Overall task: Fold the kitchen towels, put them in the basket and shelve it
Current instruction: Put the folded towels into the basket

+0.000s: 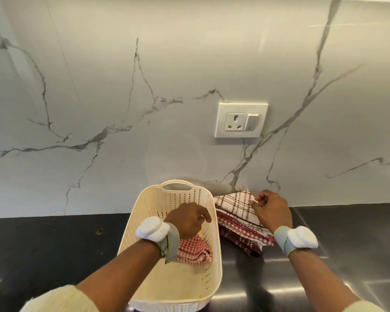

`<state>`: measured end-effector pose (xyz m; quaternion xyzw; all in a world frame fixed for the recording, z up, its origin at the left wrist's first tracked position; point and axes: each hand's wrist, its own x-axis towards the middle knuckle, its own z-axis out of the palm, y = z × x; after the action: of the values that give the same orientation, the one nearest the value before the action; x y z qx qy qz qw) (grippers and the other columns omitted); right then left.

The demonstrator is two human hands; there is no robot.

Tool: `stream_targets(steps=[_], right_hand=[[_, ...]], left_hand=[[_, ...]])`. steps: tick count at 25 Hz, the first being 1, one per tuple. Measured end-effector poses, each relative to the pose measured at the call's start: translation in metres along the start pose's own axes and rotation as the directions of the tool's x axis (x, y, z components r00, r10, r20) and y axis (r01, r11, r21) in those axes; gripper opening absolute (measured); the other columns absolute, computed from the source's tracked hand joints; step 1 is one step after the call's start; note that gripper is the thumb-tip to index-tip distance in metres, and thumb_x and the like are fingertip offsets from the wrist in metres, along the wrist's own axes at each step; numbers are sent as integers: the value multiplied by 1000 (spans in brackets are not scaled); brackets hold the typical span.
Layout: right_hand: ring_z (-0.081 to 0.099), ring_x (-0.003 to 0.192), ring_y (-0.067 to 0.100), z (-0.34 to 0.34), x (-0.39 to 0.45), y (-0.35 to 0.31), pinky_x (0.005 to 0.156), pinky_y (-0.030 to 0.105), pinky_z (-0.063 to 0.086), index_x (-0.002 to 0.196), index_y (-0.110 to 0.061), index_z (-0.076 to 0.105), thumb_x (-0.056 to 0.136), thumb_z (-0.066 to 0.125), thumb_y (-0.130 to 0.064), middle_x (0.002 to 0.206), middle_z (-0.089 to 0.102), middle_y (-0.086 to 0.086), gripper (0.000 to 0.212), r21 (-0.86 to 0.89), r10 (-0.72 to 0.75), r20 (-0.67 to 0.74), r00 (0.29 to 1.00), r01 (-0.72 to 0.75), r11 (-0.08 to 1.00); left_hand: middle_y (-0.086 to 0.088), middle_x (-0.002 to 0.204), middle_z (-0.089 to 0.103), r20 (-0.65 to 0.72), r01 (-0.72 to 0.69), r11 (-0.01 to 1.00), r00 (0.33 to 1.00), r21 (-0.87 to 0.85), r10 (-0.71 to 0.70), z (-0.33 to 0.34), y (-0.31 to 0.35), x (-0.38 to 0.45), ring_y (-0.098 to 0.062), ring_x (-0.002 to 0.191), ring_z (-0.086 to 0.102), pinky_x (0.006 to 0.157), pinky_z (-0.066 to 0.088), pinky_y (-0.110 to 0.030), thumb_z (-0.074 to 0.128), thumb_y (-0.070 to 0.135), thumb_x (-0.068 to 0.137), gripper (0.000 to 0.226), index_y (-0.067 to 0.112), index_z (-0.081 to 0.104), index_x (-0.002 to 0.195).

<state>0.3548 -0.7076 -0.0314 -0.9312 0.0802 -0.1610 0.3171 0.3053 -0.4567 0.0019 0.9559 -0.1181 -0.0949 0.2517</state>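
- A white marble wall [189, 75] with grey veins fills most of the view, above a dark glossy countertop [43, 244].
- A cream perforated basket [142, 221] stands on the countertop near the wall, its far handle slot toward the wall.
- A stack of folded towels [239, 224] lies on the countertop just beside the basket's right wall; the top one is white with dark checks, with red-checked and maroon ones beneath.
- A folded red-checked towel [195, 252] lies inside the basket, at its right side.
- The left hand [187, 221] hangs inside the basket above that towel, fingers loosely curled and holding nothing, one finger pointing right.
- The right hand [271, 210] is over the stack's far corner, its fingers bent together at the top towel's edge; whether they actually pinch the cloth cannot be told.
- Both wrists carry grey bands with white pods.
- A white socket plate [241, 120] with a switch sits on the wall above the stack.
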Motion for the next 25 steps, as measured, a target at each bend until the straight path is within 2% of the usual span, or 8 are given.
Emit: stream_targets(steps=[3, 6, 9, 12, 15, 19, 23, 25], right_hand=[[61, 101, 29, 5, 9, 12, 83, 33, 48, 106, -12, 64, 75, 77, -39, 99, 64, 7, 43, -126, 131, 190, 973, -108, 986], [65, 86, 23, 8, 13, 8, 71, 28, 47, 94, -11, 68, 73, 81, -36, 90, 68, 5, 35, -59, 222, 305, 926, -215, 975], [63, 72, 23, 4, 11, -1, 64, 32, 50, 77, -11, 67, 63, 85, -23, 76, 67, 6, 25, 32, 184, 267, 946, -199, 979], [53, 65, 23, -9, 8, -13, 55, 29, 38, 66, -10, 57, 64, 82, -14, 63, 56, 4, 26, 176, 109, 245, 963, -155, 972], [51, 72, 22, -31, 0, -32, 60, 28, 37, 68, -7, 57, 62, 81, -18, 76, 57, 6, 27, 279, -34, 156, 987, -11, 960], [42, 114, 16, -58, -11, -58, 97, 34, 37, 80, -19, 61, 63, 84, -15, 125, 48, -2, 28, 295, -268, -7, 963, 258, 920], [37, 133, 20, -82, -23, -98, 109, 44, 32, 86, -33, 57, 66, 81, -21, 137, 49, -7, 33, 359, -461, -19, 887, 436, 825], [35, 134, 12, -90, -33, -118, 112, 39, 27, 90, -26, 60, 71, 80, -15, 132, 51, -15, 30, 410, -537, 20, 844, 482, 774]], left_hand=[[3, 126, 61, -2, -9, 1000, 1000, 12, 9, -8, 5, -4, -19, 115, 55, 99, 45, -33, 49, 17, 97, 26, 29, 70, 106], [3, 120, 61, -36, 4, 998, 999, -65, -6, -8, 3, -13, -18, 109, 56, 98, 45, -33, 56, 17, 95, 21, 28, 71, 105], [4, 109, 62, -76, 9, 982, 997, -188, -24, -18, -1, -24, -14, 99, 56, 95, 45, -31, 63, 15, 90, 18, 26, 69, 103], [6, 104, 61, -128, 8, 966, 991, -259, -42, -31, -3, -28, -10, 89, 57, 86, 45, -23, 65, 17, 90, 17, 25, 67, 105], [5, 108, 60, -197, -37, 953, 980, -300, -23, -42, 1, -37, -9, 90, 56, 81, 46, -19, 66, 20, 89, 15, 28, 63, 103], [6, 119, 54, -293, -94, 947, 956, -308, 0, -57, 13, -41, -12, 101, 52, 72, 42, -12, 66, 27, 90, 23, 31, 56, 110], [5, 140, 43, -326, -190, 951, 940, -244, 103, -76, 34, -40, -15, 125, 43, 99, 40, -27, 74, 31, 82, 60, 28, 44, 135], [3, 144, 41, -271, -205, 940, 954, -272, 130, -91, 40, -41, -17, 128, 43, 106, 41, -33, 80, 29, 76, 77, 26, 39, 141]])
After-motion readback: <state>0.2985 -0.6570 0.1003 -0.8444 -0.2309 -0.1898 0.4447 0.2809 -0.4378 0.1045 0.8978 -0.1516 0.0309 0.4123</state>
